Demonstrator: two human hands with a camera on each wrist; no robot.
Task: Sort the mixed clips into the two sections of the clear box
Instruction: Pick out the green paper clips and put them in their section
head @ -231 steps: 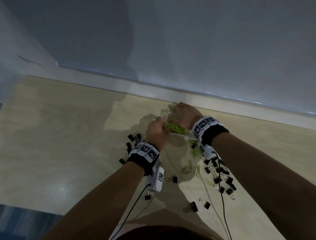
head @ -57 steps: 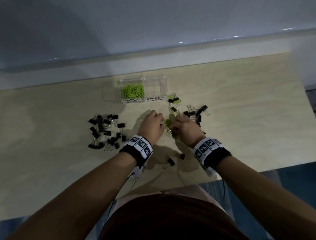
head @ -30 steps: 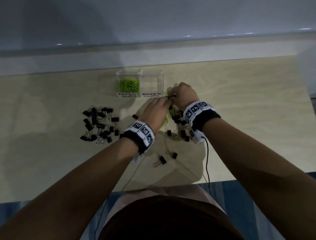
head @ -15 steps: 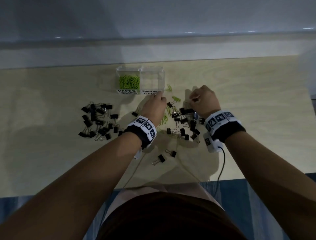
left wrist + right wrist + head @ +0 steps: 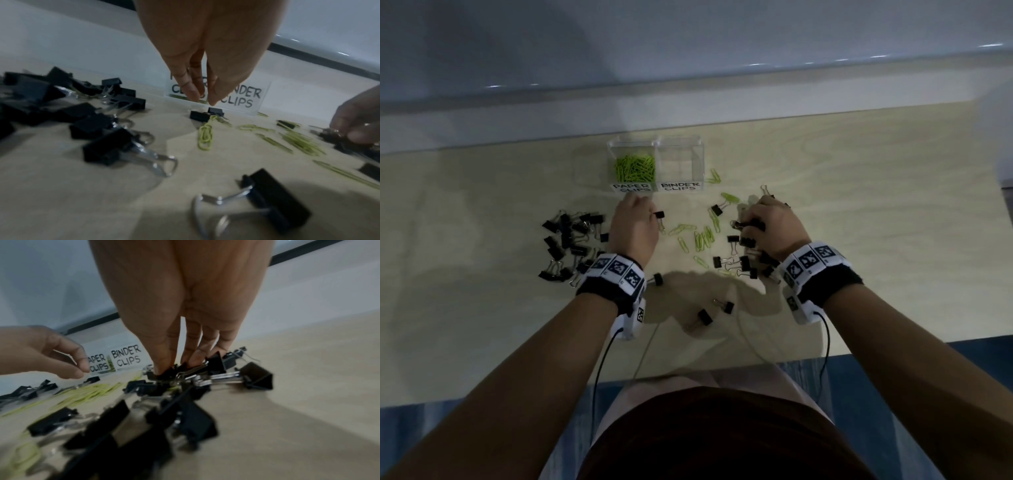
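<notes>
Box (image 5: 700, 161) labels: "PAPER CLIPS", "BINDER CLIPS". Left hand (image 5: 634, 229) fingers down, loose, holding nothing; right hand (image 5: 774, 230) fingers curled round binder clips (image 5: 185, 371).

1. Both my forearms reach forward, palms down, each wrist banded.
2. My left hand (image 5: 634, 229): fingers pointing down, tips close together, nothing clearly gripped.
3. My right hand (image 5: 770, 230): fingers (image 5: 164, 356) curled downward, tips pressing into what lies beneath.
</notes>
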